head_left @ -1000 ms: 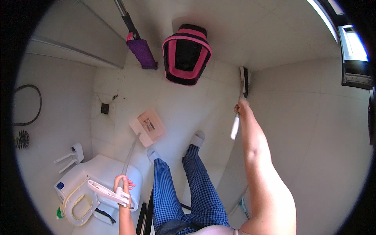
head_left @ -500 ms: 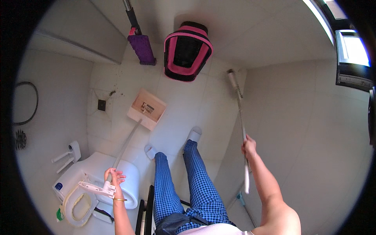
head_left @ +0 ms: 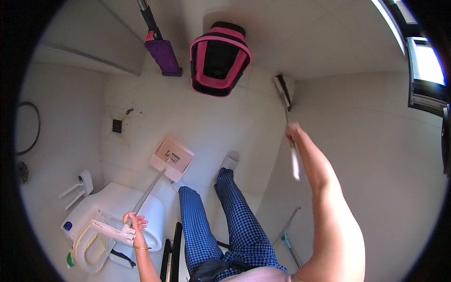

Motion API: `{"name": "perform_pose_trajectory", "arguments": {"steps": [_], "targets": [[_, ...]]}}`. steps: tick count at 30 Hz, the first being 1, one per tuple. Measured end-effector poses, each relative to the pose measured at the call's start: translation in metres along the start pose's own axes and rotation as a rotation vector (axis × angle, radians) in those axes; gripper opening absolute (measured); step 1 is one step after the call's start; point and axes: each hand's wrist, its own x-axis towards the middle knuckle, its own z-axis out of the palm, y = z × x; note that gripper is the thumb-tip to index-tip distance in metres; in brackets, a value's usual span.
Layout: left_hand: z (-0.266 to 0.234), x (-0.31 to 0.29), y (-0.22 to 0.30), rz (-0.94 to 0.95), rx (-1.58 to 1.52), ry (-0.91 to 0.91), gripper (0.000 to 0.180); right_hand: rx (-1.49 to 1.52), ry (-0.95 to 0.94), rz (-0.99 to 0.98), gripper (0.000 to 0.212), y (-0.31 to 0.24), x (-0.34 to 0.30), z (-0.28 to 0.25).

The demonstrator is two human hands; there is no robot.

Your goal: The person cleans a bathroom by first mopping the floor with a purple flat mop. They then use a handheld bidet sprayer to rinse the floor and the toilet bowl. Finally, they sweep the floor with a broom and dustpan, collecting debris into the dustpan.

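Note:
My right hand [head_left: 293, 131], blurred by motion, is closed round the handle of a broom [head_left: 283, 93]. The broom's dark bristles are at the far right corner of the floor, by the wall. At the lower left, my left hand [head_left: 135, 222] grips the grey pole of a long-handled dustpan [head_left: 184, 165]. Its pink pan rests on the tiles in front of my left foot, and the comb-toothed pan has a small pale patch inside. The pole's white top end sticks out beside my left wrist, over the toilet.
A pink and black bucket [head_left: 221, 58] stands by the far wall, with a purple flat mop [head_left: 163, 57] left of it. Dark debris [head_left: 129, 111] lies near the square floor drain [head_left: 117, 126]. The toilet [head_left: 117, 197] is at my left; a thin blue-grey pole tool [head_left: 287, 240] leans at lower right.
My right hand has moved forward with the broom, its head now in the far corner with bristles showing. The dustpan has come slightly closer to my left foot.

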Motion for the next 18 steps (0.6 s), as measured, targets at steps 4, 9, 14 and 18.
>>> {"name": "perform_pose_trajectory", "arguments": {"steps": [4, 9, 14, 18], "targets": [[-0.016, -0.010, -0.006, -0.032, -0.003, 0.082, 0.034, 0.540, 0.006, 0.167, 0.028, -0.024, -0.141, -0.013], [-0.009, -0.004, -0.004, -0.057, -0.001, 0.075, 0.036, 0.645, 0.149, 0.167, 0.018, -0.008, -0.165, -0.010], [-0.007, 0.001, -0.006, -0.031, 0.017, 0.046, 0.037, 0.399, 0.114, 0.189, 0.016, -0.066, -0.104, 0.018], [-0.012, 0.003, -0.008, -0.031, 0.043, 0.096, 0.037, 0.248, -0.038, 0.100, 0.028, -0.053, -0.152, 0.097]]}}
